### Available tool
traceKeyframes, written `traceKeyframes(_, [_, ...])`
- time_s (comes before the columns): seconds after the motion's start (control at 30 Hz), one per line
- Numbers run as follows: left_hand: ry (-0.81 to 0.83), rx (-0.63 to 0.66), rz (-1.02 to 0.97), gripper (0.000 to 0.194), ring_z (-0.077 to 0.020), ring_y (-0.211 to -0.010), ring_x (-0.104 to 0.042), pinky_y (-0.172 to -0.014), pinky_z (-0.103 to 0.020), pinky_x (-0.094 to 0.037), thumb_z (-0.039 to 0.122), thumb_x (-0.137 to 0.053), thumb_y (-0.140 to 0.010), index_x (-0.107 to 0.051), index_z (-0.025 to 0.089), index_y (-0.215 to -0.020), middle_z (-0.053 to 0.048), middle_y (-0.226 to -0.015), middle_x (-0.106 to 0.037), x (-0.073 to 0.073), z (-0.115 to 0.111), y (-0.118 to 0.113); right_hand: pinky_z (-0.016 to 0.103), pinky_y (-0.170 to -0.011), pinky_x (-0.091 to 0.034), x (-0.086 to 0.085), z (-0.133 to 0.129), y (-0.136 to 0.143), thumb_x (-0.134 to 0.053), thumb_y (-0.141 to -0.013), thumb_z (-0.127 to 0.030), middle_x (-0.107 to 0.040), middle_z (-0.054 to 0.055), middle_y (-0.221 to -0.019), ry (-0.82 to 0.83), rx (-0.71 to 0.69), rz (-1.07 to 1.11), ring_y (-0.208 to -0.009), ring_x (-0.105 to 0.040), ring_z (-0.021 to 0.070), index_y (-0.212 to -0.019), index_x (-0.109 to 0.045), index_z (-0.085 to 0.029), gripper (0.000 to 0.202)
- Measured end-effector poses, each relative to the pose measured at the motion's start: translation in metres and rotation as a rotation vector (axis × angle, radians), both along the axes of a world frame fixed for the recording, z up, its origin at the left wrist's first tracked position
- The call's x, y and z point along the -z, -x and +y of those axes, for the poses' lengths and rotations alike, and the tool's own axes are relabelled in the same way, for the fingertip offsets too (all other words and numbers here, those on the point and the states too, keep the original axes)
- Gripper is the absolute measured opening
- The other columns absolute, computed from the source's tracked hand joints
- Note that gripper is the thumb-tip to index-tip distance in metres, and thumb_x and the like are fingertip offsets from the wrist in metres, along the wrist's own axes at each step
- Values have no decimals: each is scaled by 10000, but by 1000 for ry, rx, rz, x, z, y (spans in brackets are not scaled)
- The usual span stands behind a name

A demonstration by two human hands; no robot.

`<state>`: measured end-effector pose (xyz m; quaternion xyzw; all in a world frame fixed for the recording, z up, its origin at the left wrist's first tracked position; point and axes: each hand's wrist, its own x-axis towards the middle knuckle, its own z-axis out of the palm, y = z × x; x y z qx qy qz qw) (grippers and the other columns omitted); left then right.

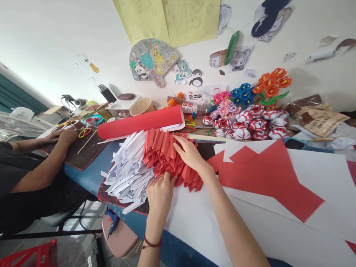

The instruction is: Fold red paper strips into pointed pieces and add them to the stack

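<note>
A dense bundle of folded red paper pieces (pixel 160 150) lies across the table in front of me, its slats fanned and pleated. My left hand (pixel 161 191) is closed at the bundle's near edge, fingers curled against the paper; what they pinch is hidden. On the bundle's right side rests my right hand (pixel 190 151), fingers extended over the folds with the thumb apart. Touching the red bundle on its left is a loose heap of folded white paper strips (pixel 127 167). Right of my forearm, large red cut sheets (pixel 263 173) lie on white paper (pixel 321 178).
Behind the bundle lies a red paper roll (pixel 139 123). Paper flowers (pixel 252 122) and pipe-cleaner flowers (pixel 272 82) line the wall. A blue glue gun (pixel 112 221) sits on a pink stool (pixel 121 235). At left, another person's hands (pixel 66 136) are near yellow-handled scissors (pixel 85 132).
</note>
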<state>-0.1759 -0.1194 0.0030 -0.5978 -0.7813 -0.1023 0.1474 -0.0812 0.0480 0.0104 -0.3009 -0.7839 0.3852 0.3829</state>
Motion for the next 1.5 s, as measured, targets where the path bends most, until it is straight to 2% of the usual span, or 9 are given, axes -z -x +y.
traceKeyframes(0.2, [-10, -30, -24, 323, -149, -633, -610, -592, -264, -298, 418, -445, -979, -622, 200, -819, -18, -673, -670, -7, -19, 1, 412, -1137, -362, 0, -1, 0, -403, -988, -415, -507, 90, -1452, -4, 1, -6, -1346, -471, 243, -1422, -487, -214, 486])
traceKeyframes(0.43, [24, -289, -63, 255, -160, -703, -653, -566, -250, -281, 414, -471, -970, -653, 236, -962, -13, -840, -740, -15, -55, 15, 413, -1167, -310, -5, -1, -13, -411, -984, -466, -482, 79, -1475, -17, -11, 72, -1392, -407, 226, -1440, -461, -239, 512])
traceKeyframes(0.57, [149, -334, -132, 264, -163, -703, -660, -549, -251, -268, 435, -479, -961, -653, 240, -996, -12, -857, -742, -19, -62, 20, 444, -1180, -281, -10, -1, -35, -544, -900, -560, -403, 59, -1534, 31, -96, 57, -1425, -352, 241, -1476, -396, -299, 649])
traceKeyframes(0.67, [198, -300, -161, 265, -173, -719, -665, -546, -250, -269, 440, -481, -958, -650, 245, -1016, -19, -856, -738, -17, -61, 21, 472, -1194, -242, -13, -1, -52, -644, -813, -598, -302, 61, -1586, 46, -167, -8, -1469, -259, 265, -1519, -306, -314, 832])
traceKeyframes(0.77, [195, -288, -109, 284, -187, -698, -661, -525, -261, -253, 463, -476, -954, -644, 241, -1012, -33, -857, -735, -11, -57, 20, 504, -1197, -222, -14, -3, -61, -728, -722, -611, -231, 57, -1612, 45, -234, -66, -1489, -192, 292, -1545, -221, -327, 1007])
traceKeyframes(0.83, [193, -288, -65, 288, -189, -661, -649, -513, -268, -243, 465, -477, -952, -643, 234, -996, -45, -838, -731, -7, -54, 20, 509, -1199, -215, -15, -4, -62, -748, -697, -612, -216, 51, -1617, 37, -258, -83, -1491, -179, 299, -1548, -206, -333, 1047])
traceKeyframes(1.07, [170, -251, -21, 294, -182, -653, -639, -517, -280, -244, 457, -453, -966, -623, 217, -944, -45, -796, -709, -4, -45, 18, 463, -1198, -232, -5, -6, -45, -597, -858, -580, -286, 42, -1594, 23, -229, -23, -1479, -231, 260, -1523, -293, -330, 773])
traceKeyframes(1.2, [172, -232, -32, 284, -181, -674, -647, -531, -278, -248, 429, -446, -972, -615, 205, -925, -44, -793, -704, -3, -39, 17, 468, -1192, -241, -2, -7, -40, -604, -857, -569, -259, 48, -1603, 45, -250, -43, -1478, -233, 263, -1517, -308, -331, 762])
traceKeyframes(1.5, [241, -276, -57, 289, -197, -695, -646, -531, -267, -227, 402, -431, -976, -633, 196, -957, -70, -800, -701, -6, -23, 12, 455, -1192, -245, -4, -11, -40, -613, -866, -524, -226, 48, -1614, 27, -249, -58, -1488, -204, 244, -1534, -256, -331, 781])
